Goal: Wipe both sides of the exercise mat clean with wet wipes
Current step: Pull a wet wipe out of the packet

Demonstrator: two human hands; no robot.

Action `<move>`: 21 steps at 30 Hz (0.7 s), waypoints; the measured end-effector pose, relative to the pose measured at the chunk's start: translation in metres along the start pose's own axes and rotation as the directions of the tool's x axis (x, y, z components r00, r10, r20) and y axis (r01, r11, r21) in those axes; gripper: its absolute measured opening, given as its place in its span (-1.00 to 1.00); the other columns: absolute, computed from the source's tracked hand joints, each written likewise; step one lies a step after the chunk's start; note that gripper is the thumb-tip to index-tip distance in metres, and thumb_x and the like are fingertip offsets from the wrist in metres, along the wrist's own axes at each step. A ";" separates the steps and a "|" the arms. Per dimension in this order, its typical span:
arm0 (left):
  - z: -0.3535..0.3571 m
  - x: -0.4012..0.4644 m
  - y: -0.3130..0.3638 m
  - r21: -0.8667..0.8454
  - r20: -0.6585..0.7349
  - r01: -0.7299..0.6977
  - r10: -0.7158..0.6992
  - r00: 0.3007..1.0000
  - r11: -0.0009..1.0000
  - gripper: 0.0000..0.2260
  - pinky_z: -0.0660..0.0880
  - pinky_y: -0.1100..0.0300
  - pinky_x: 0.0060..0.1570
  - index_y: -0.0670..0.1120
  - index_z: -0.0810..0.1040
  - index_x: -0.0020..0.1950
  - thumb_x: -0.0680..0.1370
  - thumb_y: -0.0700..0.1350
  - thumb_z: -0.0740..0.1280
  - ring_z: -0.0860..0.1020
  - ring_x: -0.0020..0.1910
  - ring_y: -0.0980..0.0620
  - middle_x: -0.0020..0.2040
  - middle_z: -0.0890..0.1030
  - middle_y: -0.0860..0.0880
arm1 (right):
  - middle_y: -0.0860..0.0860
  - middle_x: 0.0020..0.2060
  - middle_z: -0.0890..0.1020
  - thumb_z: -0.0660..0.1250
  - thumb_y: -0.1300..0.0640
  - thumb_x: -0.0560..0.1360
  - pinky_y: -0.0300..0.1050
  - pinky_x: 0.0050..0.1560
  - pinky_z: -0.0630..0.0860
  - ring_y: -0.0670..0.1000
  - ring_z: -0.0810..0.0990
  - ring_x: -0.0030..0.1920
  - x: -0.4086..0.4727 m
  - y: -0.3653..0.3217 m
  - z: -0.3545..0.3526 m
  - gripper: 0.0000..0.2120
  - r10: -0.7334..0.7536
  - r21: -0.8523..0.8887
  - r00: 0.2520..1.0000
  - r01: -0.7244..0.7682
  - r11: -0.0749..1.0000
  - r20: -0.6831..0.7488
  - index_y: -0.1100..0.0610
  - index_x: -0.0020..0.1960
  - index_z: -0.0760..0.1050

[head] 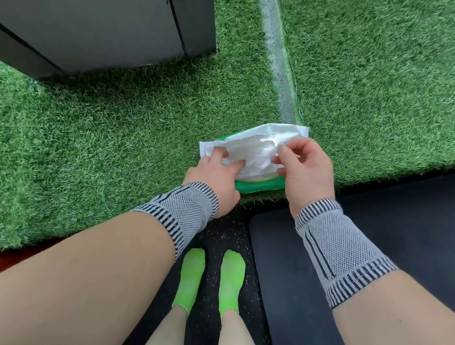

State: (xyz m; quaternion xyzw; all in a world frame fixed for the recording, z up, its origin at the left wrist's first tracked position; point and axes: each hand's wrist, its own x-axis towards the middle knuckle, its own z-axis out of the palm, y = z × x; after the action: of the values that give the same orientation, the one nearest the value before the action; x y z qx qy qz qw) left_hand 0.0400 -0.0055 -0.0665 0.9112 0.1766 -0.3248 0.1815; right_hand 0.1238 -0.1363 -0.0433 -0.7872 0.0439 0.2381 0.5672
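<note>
- While the person bends over the floor, the pack of wet wipes (254, 158) lies on the green artificial turf (110, 135), just at its near edge, between both hands.
- The left hand (215, 178) rests on the left end of the pack; its fingers (220, 154) are stretched and a little spread, and they press flat on the white wrapper.
- The right hand (306, 170) is over the right part of the pack; its thumb and index finger are curled and pinch a white wipe (263, 148) at the top of the pack, and the other fingers are bent loosely.
- The dark exercise mat (381, 265) lies flat on the black speckled floor (218, 237), to the right of the person's feet; its rounded corner is just beside the pack, below the right wrist.
- Both wrists wear grey knitted wrist supports (184, 213) with black stripes.
- The feet are in bright green socks (192, 274) and stand on the speckled floor.
- A grey cabinet (91, 12) stands on the turf at the top left.
- A white line (278, 52) runs over the turf towards the pack.
</note>
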 end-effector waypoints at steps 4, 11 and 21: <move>-0.003 -0.015 0.011 -0.165 -0.294 0.009 -0.058 0.954 0.986 -0.60 0.45 -0.06 0.20 -0.05 0.40 0.34 0.52 0.00 0.27 0.42 0.23 -0.09 0.29 0.34 -0.09 | -0.07 -0.33 0.59 0.35 0.26 0.44 0.13 -0.06 0.59 0.08 0.65 -0.17 0.004 0.003 0.000 -0.80 0.019 -0.161 1.000 -0.016 0.987 0.021 0.00 -0.25 0.46; 0.009 -0.021 0.022 -0.144 -0.335 -0.221 0.162 0.928 0.965 -0.46 0.33 -0.04 0.31 -0.01 0.31 0.48 0.50 -0.08 0.30 0.34 0.32 -0.10 0.39 0.32 -0.08 | -0.05 -0.32 0.61 0.36 0.22 0.42 0.12 -0.05 0.58 0.03 0.63 -0.21 0.017 -0.001 0.005 -0.85 0.026 -0.272 0.998 -0.011 0.962 0.050 0.00 -0.25 0.48; -0.005 0.001 0.005 -0.537 -0.305 -0.170 -0.002 0.952 0.826 -0.56 0.49 0.15 0.10 0.08 0.46 0.33 0.53 -0.30 0.20 0.55 0.05 0.12 0.29 0.40 0.06 | -0.10 -0.09 0.43 0.48 -0.03 0.35 -0.27 -0.08 0.33 -0.08 0.48 -0.11 0.002 0.017 0.016 -0.69 -0.111 -0.654 0.965 0.244 0.716 0.239 -0.03 -0.05 0.39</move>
State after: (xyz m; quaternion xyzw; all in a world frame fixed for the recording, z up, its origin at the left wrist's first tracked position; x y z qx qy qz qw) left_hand 0.0455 -0.0076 -0.0621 0.8633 0.2478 -0.1124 0.4251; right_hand 0.1149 -0.1269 -0.0629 -0.9147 -0.1741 0.2528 0.2630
